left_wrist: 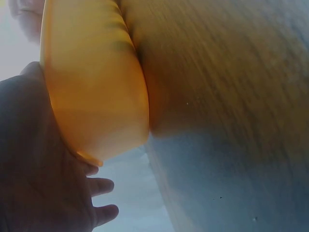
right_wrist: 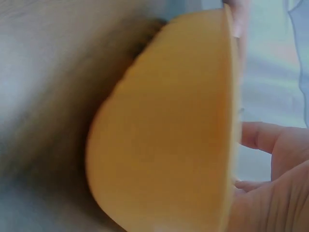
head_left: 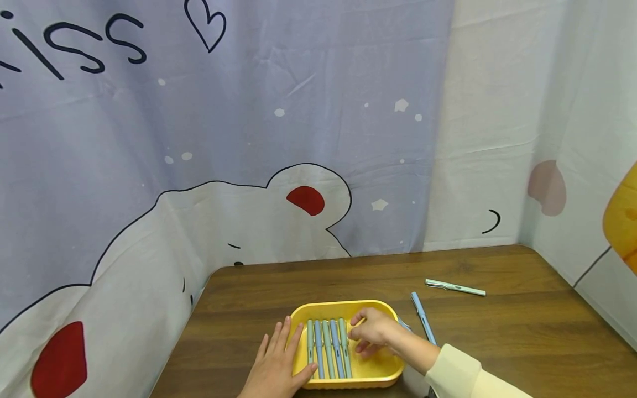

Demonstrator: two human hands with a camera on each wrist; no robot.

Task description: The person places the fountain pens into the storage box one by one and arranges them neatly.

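A yellow plastic tray (head_left: 365, 382) stands on the table; several light green and blue pens (head_left: 327, 348) lie side by side in its left half. My left hand (head_left: 276, 365) rests on the tray's left rim with fingers spread. Over the tray's right half, my right hand (head_left: 376, 331) hangs with loosely bent fingers beside the rightmost green pen (head_left: 344, 347); nothing shows between them. From the left wrist view, the palm lies along the tray wall (left_wrist: 96, 87). The right wrist view has the right hand (right_wrist: 287, 159) behind the tray wall (right_wrist: 164, 130), its fingertips partly hidden.
Right of the tray, a blue pen (head_left: 423, 317) and a light green pen (head_left: 455, 287) lie on the wooden table (head_left: 259, 287). Another blue item (head_left: 405, 324) peeks out by the tray's right rim, mostly hidden by the arm. A printed curtain (head_left: 318, 121) hangs behind the table.
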